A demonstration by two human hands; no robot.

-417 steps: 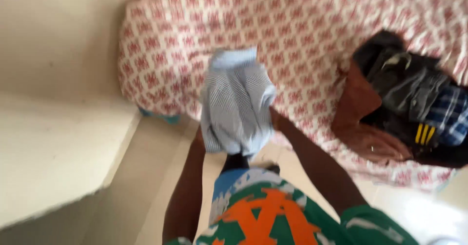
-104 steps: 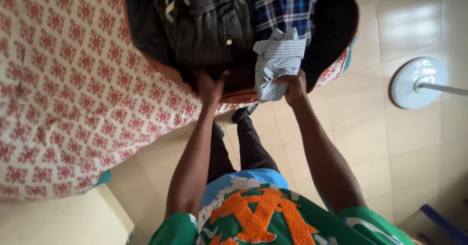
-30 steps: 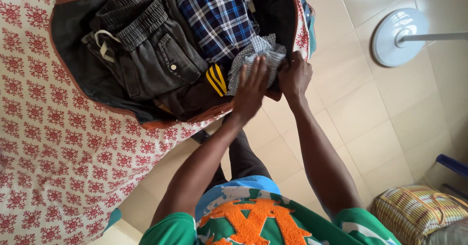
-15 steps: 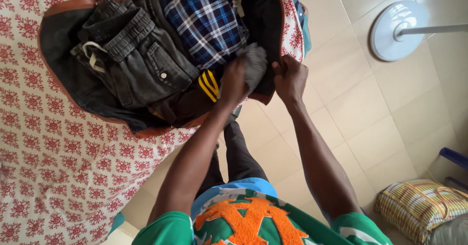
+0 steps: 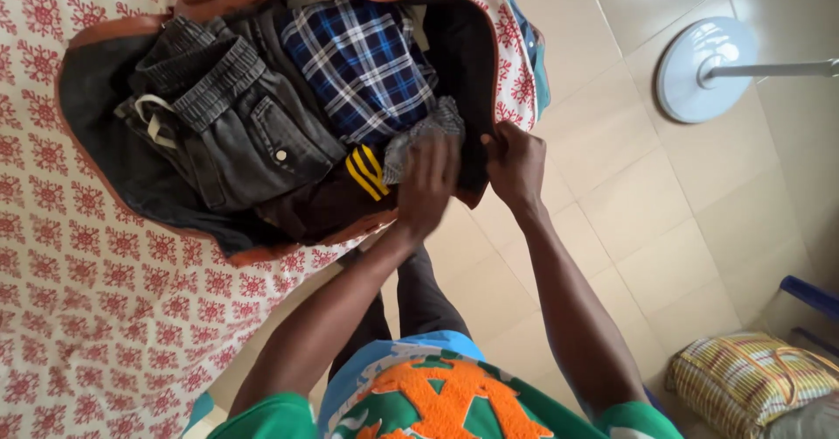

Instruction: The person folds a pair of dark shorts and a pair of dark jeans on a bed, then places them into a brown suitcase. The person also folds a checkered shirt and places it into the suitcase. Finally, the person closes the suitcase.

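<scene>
An open brown leather bag with a dark lining lies on a bed under a white sheet printed with red motifs. At the bag's near right corner sits a crumpled grey-and-white checked cloth. The left hand lies flat on top of this cloth, fingers spread rather than closed round it — pressing, not gripping. The right hand is just beside it, its grip closed on the bag's rim. Inside the bag, left of the cloth: a blue plaid shirt, dark grey denim trousers with a drawstring, and a dark garment with yellow stripes. Right of the bag, on the tiled floor, stands a round white fan base.
</scene>
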